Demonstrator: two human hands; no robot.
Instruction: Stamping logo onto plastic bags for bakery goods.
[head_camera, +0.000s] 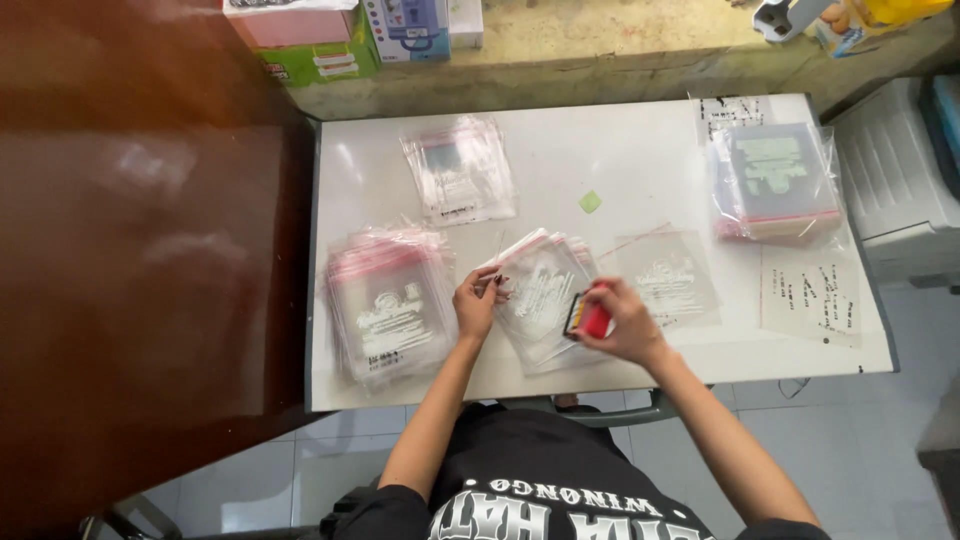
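Head view looks straight down on a white desk (640, 160), and I can see both of my hands working over a small pile of clear plastic bags (545, 290) near its front edge. My left hand (478, 300) has its fingers pinched closed on the mouth edge of the top bag. My right hand (622, 320) has its fingers wrapped around a small red and black card-like item (590, 316), held right at the bag's side; I cannot tell whether any of it is inside the bag.

Left of my hands lies a thicker stack of clear bags with pink seal strips (388, 300), apparently empty. Another thin stack of bags (460, 170) sits farther back. A single flat bag (668, 275) lies just right of my right hand. At the far right corner, a bigger bag holding a bundle of filled packets (775, 180) rests on the desk, with a printed clear sheet (810, 300) in front of it. A small green scrap (590, 201) lies mid-desk.
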